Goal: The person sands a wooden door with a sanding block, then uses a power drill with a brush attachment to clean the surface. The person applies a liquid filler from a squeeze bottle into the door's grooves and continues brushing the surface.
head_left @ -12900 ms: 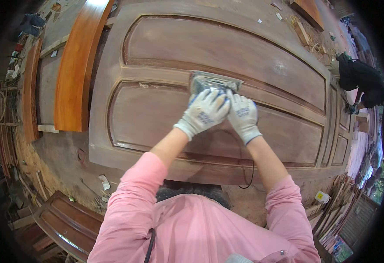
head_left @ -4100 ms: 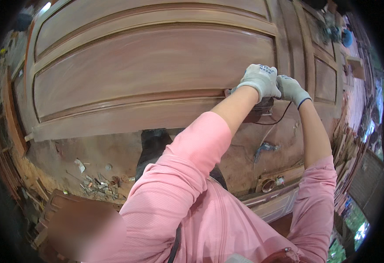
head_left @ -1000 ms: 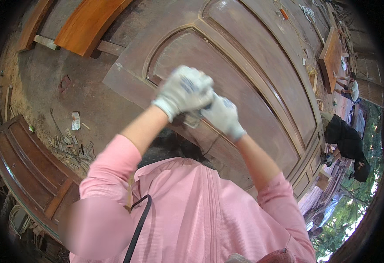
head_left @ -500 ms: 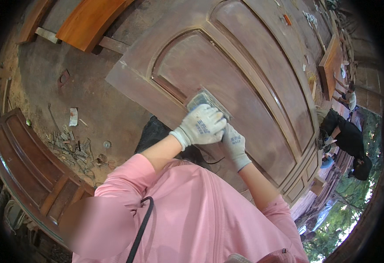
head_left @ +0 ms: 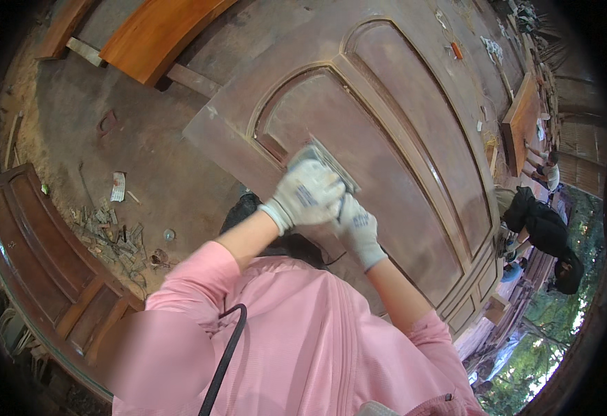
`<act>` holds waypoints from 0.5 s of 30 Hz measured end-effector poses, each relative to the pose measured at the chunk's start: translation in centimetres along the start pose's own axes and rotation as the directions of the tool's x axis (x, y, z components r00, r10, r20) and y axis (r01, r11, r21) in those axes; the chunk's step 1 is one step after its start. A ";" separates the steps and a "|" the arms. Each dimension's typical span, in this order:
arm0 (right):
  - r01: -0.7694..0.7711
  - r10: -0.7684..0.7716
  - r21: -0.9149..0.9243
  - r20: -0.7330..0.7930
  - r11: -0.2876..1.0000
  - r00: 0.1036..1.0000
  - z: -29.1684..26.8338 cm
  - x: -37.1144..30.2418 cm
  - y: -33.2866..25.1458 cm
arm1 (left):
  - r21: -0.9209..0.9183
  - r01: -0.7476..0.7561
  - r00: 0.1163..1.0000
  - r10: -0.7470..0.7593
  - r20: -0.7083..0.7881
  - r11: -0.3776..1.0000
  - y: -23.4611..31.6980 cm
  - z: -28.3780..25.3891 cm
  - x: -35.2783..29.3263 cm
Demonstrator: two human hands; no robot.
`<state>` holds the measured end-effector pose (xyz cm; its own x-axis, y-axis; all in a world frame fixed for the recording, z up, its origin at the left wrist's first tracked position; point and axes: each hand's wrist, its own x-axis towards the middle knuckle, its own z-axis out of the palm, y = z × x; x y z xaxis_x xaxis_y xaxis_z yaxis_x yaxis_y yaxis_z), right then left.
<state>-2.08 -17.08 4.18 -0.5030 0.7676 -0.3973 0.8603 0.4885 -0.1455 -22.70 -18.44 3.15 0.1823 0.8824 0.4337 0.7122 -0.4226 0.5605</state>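
Note:
A large brown wooden door [head_left: 414, 132] with arched raised panels lies flat in front of me. Both my hands wear grey-white work gloves. My left hand [head_left: 305, 195] presses down on top of a grey hand-held sander [head_left: 326, 158], which rests on the near arched panel. My right hand [head_left: 357, 233] grips the sander's near side, just beside the left hand. A black cord [head_left: 224, 353] runs over my pink sleeve. Most of the sander's body is hidden under the gloves.
A second dark door leaf [head_left: 37, 243] lies at the lower left. An orange-brown board [head_left: 161, 28] lies at the top left. Scraps and litter [head_left: 109, 225] dot the dirt floor. A person in dark clothes [head_left: 546, 236] crouches at the right by stacked wood [head_left: 522, 118].
A second ago both hands were raised closer to the camera. They have come down with the sander onto the near arched panel and have barely moved over the last half second.

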 end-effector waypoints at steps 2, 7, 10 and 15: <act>-0.021 0.021 -0.008 0.018 1.000 1.000 0.6 -2.2 2.1 | -0.062 -0.036 0.999 0.035 -0.018 0.997 1.9 2.1 -0.5; -0.008 0.008 0.009 -0.001 1.000 1.000 0.7 -0.3 1.1 | -0.049 -0.003 1.000 0.004 0.008 0.999 0.3 0.4 0.1; 0.003 -0.003 0.042 0.008 0.999 1.000 -1.2 3.7 -2.8 | 0.034 0.017 0.998 -0.015 -0.057 0.999 -3.4 -2.5 1.0; -0.070 0.058 0.176 0.072 0.982 0.996 -2.9 8.1 -3.8 | 0.088 0.078 0.995 -0.072 -0.070 0.993 -5.9 -3.2 3.5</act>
<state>-9.66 -11.50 4.14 -0.4449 0.7628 -0.4692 0.8945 0.3530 -0.2743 -28.43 -13.49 3.67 0.0828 0.8937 0.4410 0.7811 -0.3330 0.5282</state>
